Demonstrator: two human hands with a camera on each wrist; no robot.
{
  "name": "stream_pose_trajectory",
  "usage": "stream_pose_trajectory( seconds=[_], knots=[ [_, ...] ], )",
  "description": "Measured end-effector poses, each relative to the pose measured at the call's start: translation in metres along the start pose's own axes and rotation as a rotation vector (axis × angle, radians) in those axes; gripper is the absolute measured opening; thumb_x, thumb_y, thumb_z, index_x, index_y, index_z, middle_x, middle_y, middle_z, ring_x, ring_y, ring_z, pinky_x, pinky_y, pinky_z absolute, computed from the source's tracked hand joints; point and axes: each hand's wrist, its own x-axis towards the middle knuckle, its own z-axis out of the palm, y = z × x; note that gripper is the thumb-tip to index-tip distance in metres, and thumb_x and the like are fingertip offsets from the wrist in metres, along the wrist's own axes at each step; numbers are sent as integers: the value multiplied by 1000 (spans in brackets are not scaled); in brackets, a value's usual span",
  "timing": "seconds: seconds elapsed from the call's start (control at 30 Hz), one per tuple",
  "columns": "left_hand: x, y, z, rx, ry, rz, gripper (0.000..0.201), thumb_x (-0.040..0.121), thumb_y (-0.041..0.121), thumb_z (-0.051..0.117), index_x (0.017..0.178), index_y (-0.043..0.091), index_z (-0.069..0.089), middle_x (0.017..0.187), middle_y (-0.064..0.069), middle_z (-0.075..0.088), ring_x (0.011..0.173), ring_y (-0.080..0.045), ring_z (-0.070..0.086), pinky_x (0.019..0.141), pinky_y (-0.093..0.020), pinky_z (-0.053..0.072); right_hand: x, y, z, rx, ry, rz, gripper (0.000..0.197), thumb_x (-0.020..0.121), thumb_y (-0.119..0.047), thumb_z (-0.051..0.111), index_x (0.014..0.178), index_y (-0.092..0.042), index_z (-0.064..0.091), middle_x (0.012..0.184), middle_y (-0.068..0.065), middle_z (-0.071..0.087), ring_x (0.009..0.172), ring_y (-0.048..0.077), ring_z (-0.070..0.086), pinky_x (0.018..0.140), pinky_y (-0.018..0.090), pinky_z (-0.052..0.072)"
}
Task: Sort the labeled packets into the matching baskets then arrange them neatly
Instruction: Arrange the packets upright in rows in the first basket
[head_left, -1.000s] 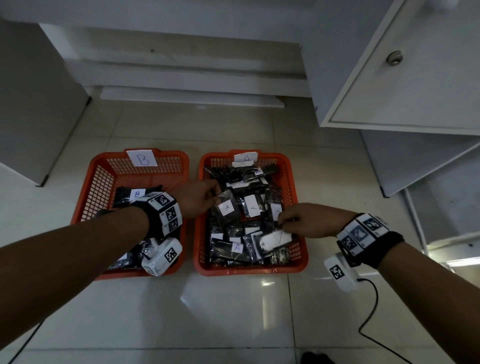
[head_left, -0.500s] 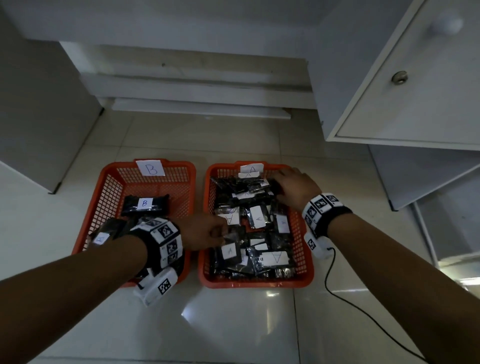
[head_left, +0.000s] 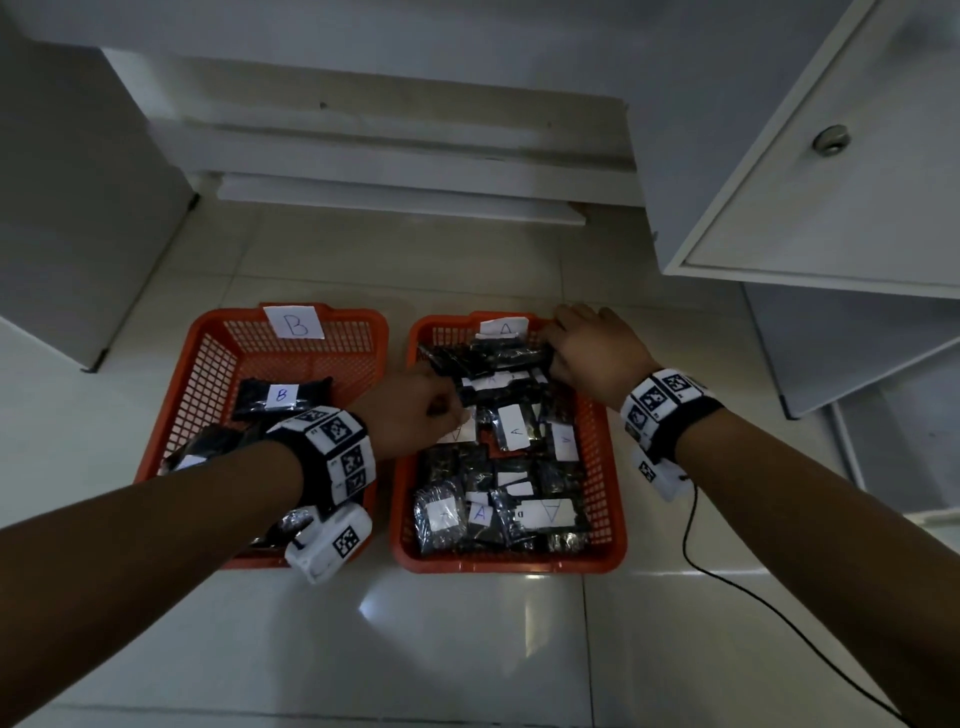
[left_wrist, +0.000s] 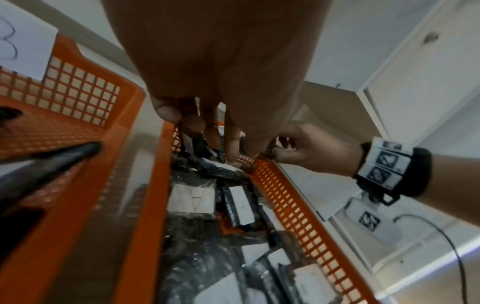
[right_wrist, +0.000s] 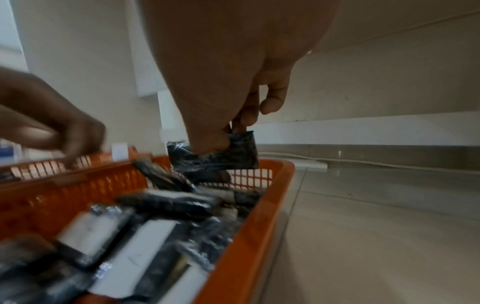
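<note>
Pinching a dark packet (right_wrist: 223, 158) between thumb and fingers, the right hand (head_left: 592, 353) holds it just above the far right corner of the basket marked A (head_left: 608, 519), which is piled with labelled packets (head_left: 519, 488). The left hand (head_left: 410, 415) is over that basket's left rim, fingers curled down among the packets; I cannot tell whether its grip has closed on one. Left of it, the basket marked B (head_left: 208, 374) holds a packet labelled B (head_left: 280, 397). Both baskets sit on the tiled floor (head_left: 467, 649).
</note>
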Motion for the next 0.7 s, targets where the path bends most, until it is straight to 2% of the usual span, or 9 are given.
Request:
stream_pose_trajectory(
  seconds=[0.1, 0.17, 0.23, 0.3, 0.37, 0.43, 0.5, 0.57, 0.7],
  knots=[
    [9, 20, -5, -152, 17, -136, 57, 98, 71, 41, 95, 24, 73, 87, 4, 72, 78, -10, 68, 72, -33, 55, -21, -1, -10, 193, 89, 12, 28, 86, -35, 66, 104, -13, 66, 104, 7, 60, 96, 29, 58, 73, 39, 48],
    [16, 32, -5, -365, -26, -258, 79, 93, 84, 24, 98, 24, 75, 89, 3, 76, 86, -13, 71, 82, -34, 56, -37, -9, -12, 331, 129, -29, 25, 91, -33, 62, 109, -16, 66, 109, 2, 58, 97, 20, 54, 72, 36, 48],
    [24, 41, -8, -562, -59, -333, 87, 88, 88, 22, 95, 22, 77, 88, 0, 78, 86, -19, 72, 86, -37, 56, -48, -21, -12, 402, 175, -89, 25, 94, -26, 64, 116, -17, 66, 113, -1, 55, 93, 10, 49, 69, 30, 46],
    [32, 42, -8, -527, -48, -305, 72, 93, 79, 39, 93, 16, 76, 86, -9, 76, 81, -29, 72, 80, -42, 58, -54, -34, -11, 454, 196, -103, 29, 97, -23, 66, 125, -18, 64, 117, -2, 53, 92, 4, 45, 67, 23, 45],
    [38, 33, -9, -379, 59, -303, 47, 101, 54, 53, 89, 13, 73, 80, -9, 74, 77, -29, 71, 70, -38, 57, -55, -45, -6, 578, 206, -5, 31, 98, -28, 68, 127, -20, 60, 123, -4, 50, 95, 5, 51, 71, 20, 48],
    [41, 16, -13, -304, 213, -344, 42, 104, 38, 52, 73, 13, 65, 67, -4, 64, 67, -25, 64, 55, -30, 42, -52, -51, 3, 662, 190, 147, 28, 98, -33, 69, 121, -22, 57, 124, -5, 49, 95, 9, 55, 71, 22, 50],
    [38, 1, -17, -319, 346, -384, 46, 105, 34, 52, 62, 15, 55, 60, -4, 57, 61, -21, 58, 55, -30, 33, -46, -53, 19, 629, 37, 246, 23, 97, -32, 69, 114, -21, 58, 118, -2, 57, 96, 16, 61, 72, 29, 50],
    [31, -10, -23, -323, 419, -412, 48, 105, 33, 52, 59, 17, 52, 58, -4, 56, 59, -18, 55, 58, -32, 31, -40, -57, 34, 610, -151, 295, 26, 95, -29, 70, 116, -16, 62, 111, 1, 66, 99, 19, 65, 75, 30, 47],
    [18, -24, -26, -320, 439, -460, 46, 105, 36, 53, 68, 9, 55, 62, -10, 57, 61, -23, 56, 59, -35, 37, -25, -71, 45, 570, -212, 322, 33, 90, -29, 74, 117, -11, 66, 108, 8, 71, 99, 26, 69, 79, 33, 56]
  ],
)
